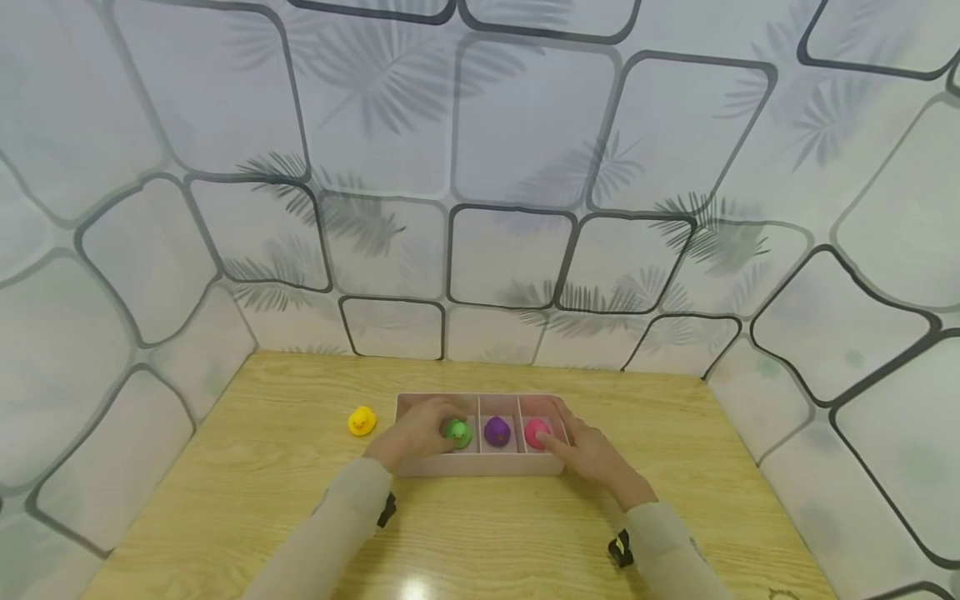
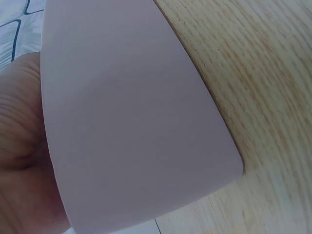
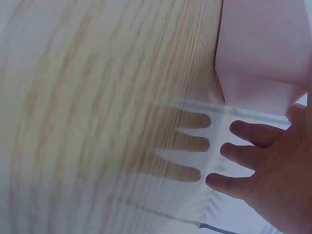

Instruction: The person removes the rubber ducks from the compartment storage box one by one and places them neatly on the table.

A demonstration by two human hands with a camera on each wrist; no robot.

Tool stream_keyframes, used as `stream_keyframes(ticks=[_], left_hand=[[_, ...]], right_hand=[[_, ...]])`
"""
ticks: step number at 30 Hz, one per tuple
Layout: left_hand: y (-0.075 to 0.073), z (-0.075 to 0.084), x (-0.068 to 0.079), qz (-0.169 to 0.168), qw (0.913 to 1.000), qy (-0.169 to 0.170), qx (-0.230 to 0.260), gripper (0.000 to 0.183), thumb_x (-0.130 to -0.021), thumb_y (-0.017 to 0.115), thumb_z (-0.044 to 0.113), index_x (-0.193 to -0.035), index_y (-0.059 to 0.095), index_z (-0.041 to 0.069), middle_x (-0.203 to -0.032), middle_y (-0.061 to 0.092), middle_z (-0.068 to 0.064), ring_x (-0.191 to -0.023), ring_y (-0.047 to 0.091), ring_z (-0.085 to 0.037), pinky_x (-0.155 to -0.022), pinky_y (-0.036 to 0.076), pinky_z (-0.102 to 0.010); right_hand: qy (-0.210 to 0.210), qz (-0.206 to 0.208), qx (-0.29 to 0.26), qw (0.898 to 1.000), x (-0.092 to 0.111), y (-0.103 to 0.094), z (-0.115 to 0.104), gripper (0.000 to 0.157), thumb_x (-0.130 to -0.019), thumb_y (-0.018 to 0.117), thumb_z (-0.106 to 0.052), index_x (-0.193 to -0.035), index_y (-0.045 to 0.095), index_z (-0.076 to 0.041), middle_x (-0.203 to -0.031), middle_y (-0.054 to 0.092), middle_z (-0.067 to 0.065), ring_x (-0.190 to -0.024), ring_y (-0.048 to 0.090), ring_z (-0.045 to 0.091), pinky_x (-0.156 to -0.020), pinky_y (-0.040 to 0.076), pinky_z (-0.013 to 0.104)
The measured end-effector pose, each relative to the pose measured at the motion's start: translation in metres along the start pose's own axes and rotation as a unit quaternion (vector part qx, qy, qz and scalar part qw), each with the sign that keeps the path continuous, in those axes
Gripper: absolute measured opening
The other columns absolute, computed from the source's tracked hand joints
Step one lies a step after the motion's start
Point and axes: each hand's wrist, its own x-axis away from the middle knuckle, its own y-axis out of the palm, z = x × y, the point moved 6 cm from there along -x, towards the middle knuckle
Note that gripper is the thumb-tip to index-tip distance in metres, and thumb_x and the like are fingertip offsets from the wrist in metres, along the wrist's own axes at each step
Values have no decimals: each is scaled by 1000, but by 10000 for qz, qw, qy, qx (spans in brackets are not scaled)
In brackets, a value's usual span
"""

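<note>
A pale pink divided box (image 1: 480,465) stands on the table, seen from outside in both wrist views. My left hand (image 1: 420,432) reaches over its left end, thumb and fingers around a green toy duck (image 1: 459,433) in the left compartment; in the left wrist view the box wall hides these fingers. A purple toy duck (image 1: 497,432) sits in the middle compartment, a pink one (image 1: 536,433) in the right. My right hand (image 1: 597,454) holds the box's right end, thumb over the wall by the pink duck. Its other fingers (image 3: 243,155) spread outside the box.
A yellow toy duck (image 1: 362,421) sits on the wooden table (image 1: 480,533) left of the box. Patterned white panels (image 1: 510,258) enclose the table at the back and both sides. Black wrist straps show under both sleeves.
</note>
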Motion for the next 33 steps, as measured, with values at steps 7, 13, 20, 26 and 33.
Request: stream_keyframes(ticks=[7,13,20,26,33], left_hand=[[4,-3,-4,-128,9997,-193,-71,43,-85,81,4,-127,72,1,-145,63,-18,-136,59,-38,-117,46,-53],[4,-3,-5,-109,9998,-186,2,37,-85,81,3,-121,75,3,-142,66,-19,-133,60,-38,-115,48,-54],[5,-4,-6,-83,9998,-156,33,33,-85,81,4,-118,76,3,-141,66,-18,-130,62,-37,-113,50,-54],[4,-3,-6,-30,9999,-138,-39,28,-83,85,6,-110,76,5,-130,70,-18,-118,66,-32,-106,54,-51],[4,-5,-7,13,9999,-70,-104,30,-82,85,7,-111,76,4,-131,71,-18,-120,66,-34,-107,54,-52]], right_hand=[[28,3,51,10000,-1,0,0,85,-104,54,-60,-170,17,-22,-158,46,33,-140,51,55,-118,39,67],[30,-1,26,10000,-1,0,-1,85,-104,55,-60,-170,17,-22,-158,46,33,-140,51,55,-119,39,67],[25,3,63,10000,0,0,0,85,-104,54,-60,-170,17,-23,-158,46,33,-139,51,55,-118,39,67],[39,8,31,10000,0,0,-1,84,-104,55,-61,-170,19,-23,-158,46,33,-139,51,55,-118,39,67],[15,2,18,10000,-1,0,0,85,-103,55,-61,-170,19,-22,-159,46,32,-140,51,54,-119,39,66]])
